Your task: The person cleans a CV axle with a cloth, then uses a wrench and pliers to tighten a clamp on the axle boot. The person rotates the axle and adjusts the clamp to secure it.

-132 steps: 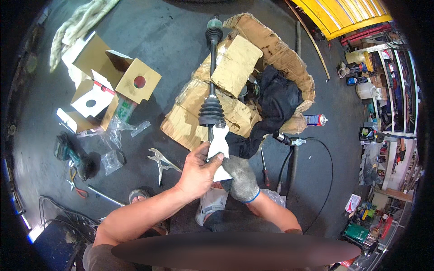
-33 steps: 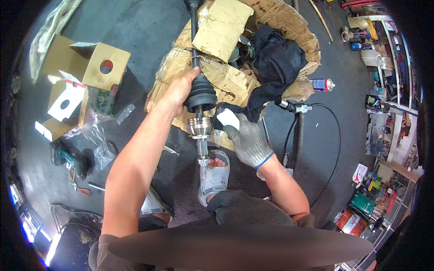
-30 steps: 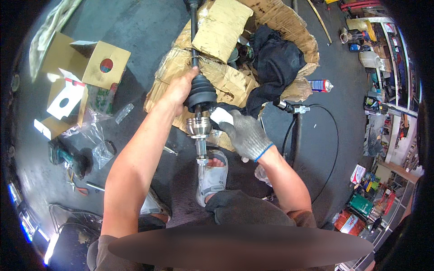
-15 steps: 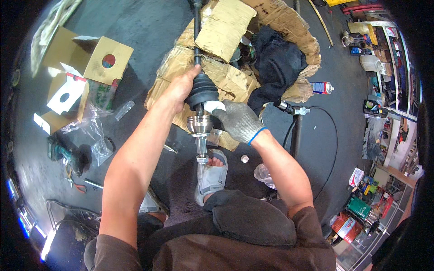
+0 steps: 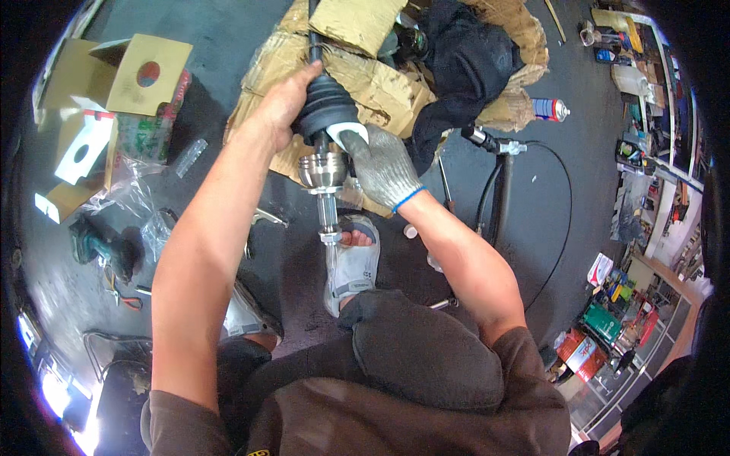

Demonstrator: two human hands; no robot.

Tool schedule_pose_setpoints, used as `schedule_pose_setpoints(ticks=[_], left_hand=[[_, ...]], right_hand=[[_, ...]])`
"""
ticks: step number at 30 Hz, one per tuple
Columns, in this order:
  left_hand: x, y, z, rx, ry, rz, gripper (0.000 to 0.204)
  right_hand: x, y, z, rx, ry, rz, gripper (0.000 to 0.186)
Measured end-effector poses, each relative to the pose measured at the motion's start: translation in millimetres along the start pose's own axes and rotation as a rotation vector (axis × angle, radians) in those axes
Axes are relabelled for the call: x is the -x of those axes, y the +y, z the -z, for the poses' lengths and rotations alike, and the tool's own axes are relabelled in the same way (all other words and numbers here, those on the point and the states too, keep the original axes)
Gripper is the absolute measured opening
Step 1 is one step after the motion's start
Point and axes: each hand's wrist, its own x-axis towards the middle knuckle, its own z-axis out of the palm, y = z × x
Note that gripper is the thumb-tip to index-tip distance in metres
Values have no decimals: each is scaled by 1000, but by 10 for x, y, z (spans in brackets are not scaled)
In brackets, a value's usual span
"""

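Note:
A drive axle stands lengthwise before me, its dark shaft (image 5: pixel 315 47) at the far end and a shiny metal CV joint (image 5: pixel 322 172) with a splined stub and nut nearer to me. A black ribbed rubber boot (image 5: pixel 325 102) sits around the shaft just beyond the joint. My bare left hand (image 5: pixel 285 106) is closed around the boot's far end and the shaft. My right hand (image 5: pixel 384 169), in a grey work glove, grips the boot's near rim from the right. A white patch (image 5: pixel 350 131) shows at its fingers; I cannot make out what it is.
Torn cardboard (image 5: pixel 365 87) with a black cloth (image 5: pixel 464 68) lies beneath and beyond the axle. Opened boxes (image 5: pixel 148 74) and a green power tool (image 5: pixel 103 251) are at left. To the right are a spray can (image 5: pixel 549 109), a black hose (image 5: pixel 566 197) and loaded shelves.
The view has shifted, so the axle and floor items appear farther left and higher. Both hands keep their hold at the boot, which looks slightly more tilted.

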Motion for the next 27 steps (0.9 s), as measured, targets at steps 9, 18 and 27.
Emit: schedule_pose_setpoints(ticks=[9,18,27], left_hand=[[-8,18,-7,-9,4,5,40],[-49,-5,11,-1,-29,15,38],[20,9,-56,-9,6,-17,38]], right_hand=[[-29,27,-213,-178,99,-94,35],[-138,42,-308,-415,164,-313,45],[-61,124,-227,-301,87,-137,49]])
